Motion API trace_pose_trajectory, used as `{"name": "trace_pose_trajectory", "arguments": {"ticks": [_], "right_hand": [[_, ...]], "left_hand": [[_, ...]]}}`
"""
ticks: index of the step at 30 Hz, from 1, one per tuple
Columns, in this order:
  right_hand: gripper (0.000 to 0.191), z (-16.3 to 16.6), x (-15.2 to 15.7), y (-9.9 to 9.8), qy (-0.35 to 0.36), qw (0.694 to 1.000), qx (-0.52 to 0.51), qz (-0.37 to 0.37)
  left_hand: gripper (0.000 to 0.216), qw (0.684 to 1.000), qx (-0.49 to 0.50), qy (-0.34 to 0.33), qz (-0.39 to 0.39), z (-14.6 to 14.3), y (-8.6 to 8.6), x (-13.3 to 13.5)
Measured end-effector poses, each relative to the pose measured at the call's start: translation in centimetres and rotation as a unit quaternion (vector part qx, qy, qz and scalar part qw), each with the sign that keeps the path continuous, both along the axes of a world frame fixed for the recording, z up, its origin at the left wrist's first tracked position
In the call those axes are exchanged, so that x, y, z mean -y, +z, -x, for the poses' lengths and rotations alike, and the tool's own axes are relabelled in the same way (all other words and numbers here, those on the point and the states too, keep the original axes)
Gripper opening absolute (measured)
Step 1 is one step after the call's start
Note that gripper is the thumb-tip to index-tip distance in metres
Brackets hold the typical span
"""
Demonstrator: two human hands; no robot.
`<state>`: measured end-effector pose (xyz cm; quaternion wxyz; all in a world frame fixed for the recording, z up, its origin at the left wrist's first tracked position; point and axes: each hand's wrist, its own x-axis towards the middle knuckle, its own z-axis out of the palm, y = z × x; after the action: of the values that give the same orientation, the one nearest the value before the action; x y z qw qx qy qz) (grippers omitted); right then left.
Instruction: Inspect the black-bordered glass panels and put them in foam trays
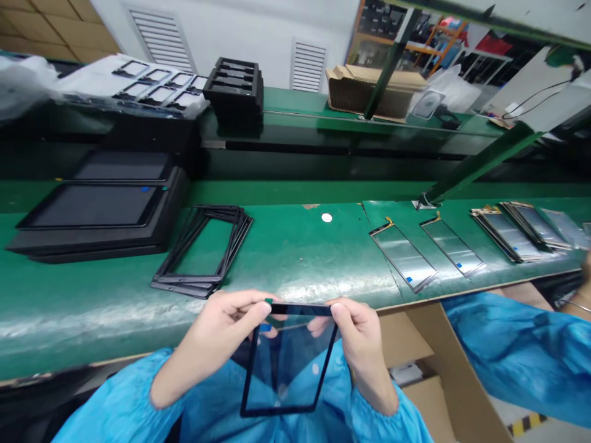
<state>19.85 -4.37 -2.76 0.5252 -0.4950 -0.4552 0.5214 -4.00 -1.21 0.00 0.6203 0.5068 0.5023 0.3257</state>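
A touchscreen glass panel (295, 363) with a black border is held up in front of me, tilted, just off the bench's front edge. My left hand (228, 326) pinches its upper left corner, beside a small green tab. At the upper right corner, my right hand (360, 329) grips the panel between thumb and fingers. The glass is see-through, with some fingers and a blue tab showing behind it. Beyond my left hand, several black rectangular frames (190, 280) lie in a loose stack on the green bench (300, 264).
Dark screens (92, 206) lie on black foam (106, 241) at left. Clear panels (406, 258) and stacked panels (510, 234) lie at right. A green post (480, 163) slants over the bench. An open cardboard box (462, 369) and another person's blue sleeve (517, 357) are right.
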Motion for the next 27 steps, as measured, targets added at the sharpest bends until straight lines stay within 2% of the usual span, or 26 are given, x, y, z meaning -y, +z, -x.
{"name": "trace_pose_trajectory", "arguments": {"ticks": [5, 7, 9, 11, 13, 14, 16, 18, 20, 23, 25, 27], "right_hand": [[0.042, -0.1, -0.3, -0.3, 0.013, 1.0, 0.005, -0.001], [0.044, -0.1, -0.5, -0.2, 0.019, 1.0, 0.021, 0.002], [0.043, 0.4, -0.8, 0.0, 0.042, 0.997, 0.062, 0.007], [0.035, 1.2, -1.1, 0.2, 0.082, 0.991, 0.11, 0.007], [0.022, 1.9, -1.5, 0.3, 0.106, 0.987, 0.124, -0.004], [0.016, 1.9, -1.6, 0.3, 0.094, 0.987, 0.125, -0.017], [0.016, 1.0, -1.9, 0.1, 0.014, 0.987, 0.146, -0.06], [0.023, -1.0, -2.0, -0.6, -0.103, 0.968, 0.202, -0.104], [0.027, -3.2, -1.9, -1.9, -0.156, 0.963, 0.206, -0.079], [0.044, -4.8, -1.2, -3.7, -0.115, 0.992, 0.051, 0.025], [0.048, -4.4, -0.5, -4.1, -0.088, 0.993, -0.034, 0.07], [0.047, -3.7, 0.1, -3.9, -0.09, 0.991, -0.061, 0.081]], "left_hand": [[0.022, 1.0, -0.022, 0.004, -0.006, 0.4, -0.3, -0.3], [0.02, 0.998, -0.06, -0.007, -0.02, 0.6, -0.5, -0.3], [0.02, 0.991, -0.108, -0.052, -0.054, 0.7, -0.4, -0.4], [0.041, 0.981, -0.126, -0.121, -0.088, 0.6, -0.4, -0.3], [0.056, 0.977, -0.107, -0.167, -0.082, 0.3, -0.4, -0.2], [0.055, 0.98, -0.095, -0.167, -0.061, 0.3, -0.5, -0.1], [0.047, 0.992, -0.073, -0.107, -0.009, 0.4, -0.6, 0.1], [0.045, 0.999, -0.045, -0.017, 0.021, 0.9, -0.7, 0.2], [0.047, 0.999, -0.011, 0.046, 0.026, 1.5, -0.8, 0.3], [0.05, 0.996, 0.019, 0.085, 0.027, 2.0, -1.1, 0.5], [0.05, 0.993, 0.024, 0.112, 0.032, 2.0, -1.3, 0.6], [0.05, 0.991, 0.03, 0.128, 0.034, 2.0, -1.5, 0.7]]}}
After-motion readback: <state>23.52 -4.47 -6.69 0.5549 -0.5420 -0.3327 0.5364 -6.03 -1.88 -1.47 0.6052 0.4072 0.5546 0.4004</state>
